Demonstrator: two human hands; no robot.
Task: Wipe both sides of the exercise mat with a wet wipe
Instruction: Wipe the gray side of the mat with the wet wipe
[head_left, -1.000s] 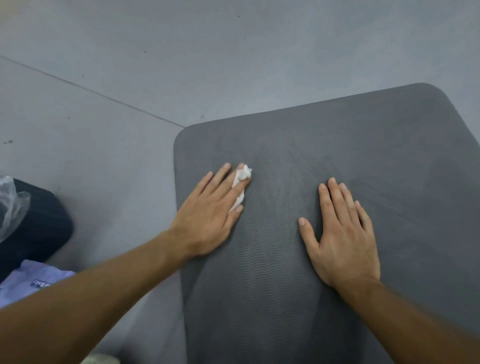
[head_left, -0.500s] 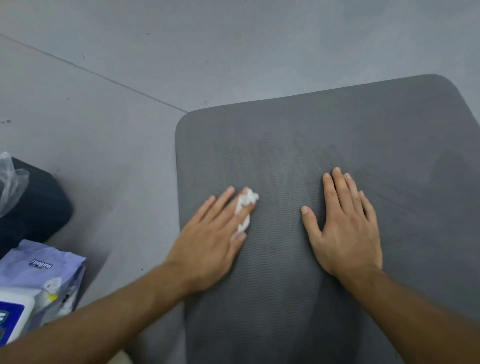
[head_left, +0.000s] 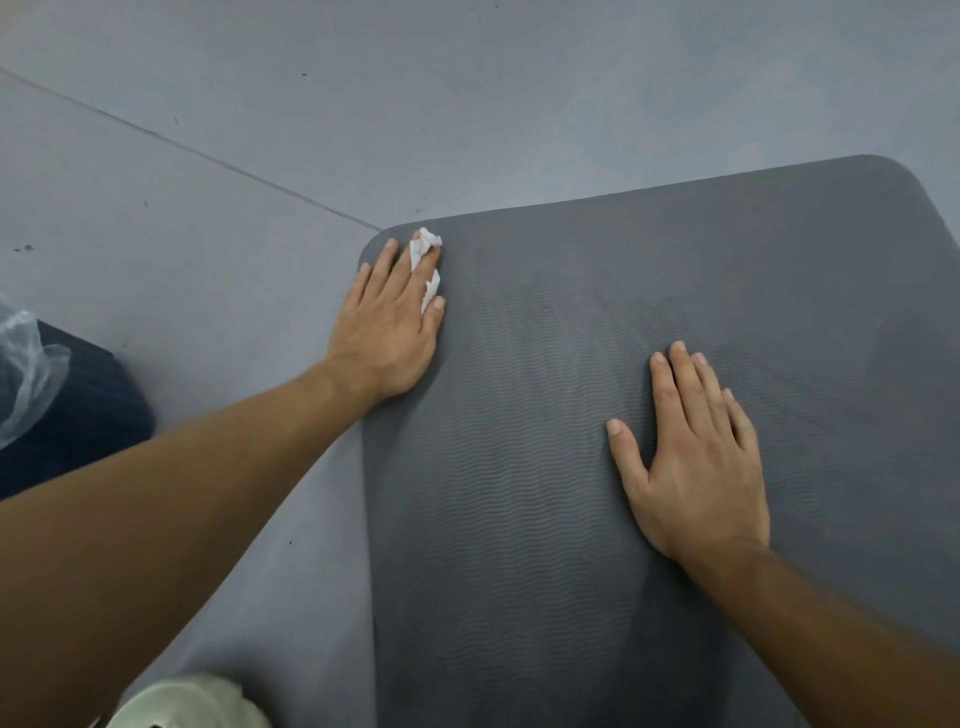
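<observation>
Pushed forward from mid-mat, the left hand (head_left: 387, 332) now reaches the far left corner of the grey exercise mat (head_left: 571, 545). Its straight fingers press a crumpled white wet wipe (head_left: 425, 244) onto the ribbed surface. To its right and nearer the person, the right hand (head_left: 696, 467) lies flat on the mat, fingers together, holding nothing.

From where I stand I count one grey exercise mat (head_left: 571, 467), one crumpled white wet wipe (head_left: 427, 243), and two bare hands, the left hand (head_left: 387, 332) and the right hand (head_left: 696, 467). Off to the side are one dark cushion-like thing (head_left: 78, 415), one clear plastic bag (head_left: 26, 364) and one pale rounded object (head_left: 187, 701).
</observation>
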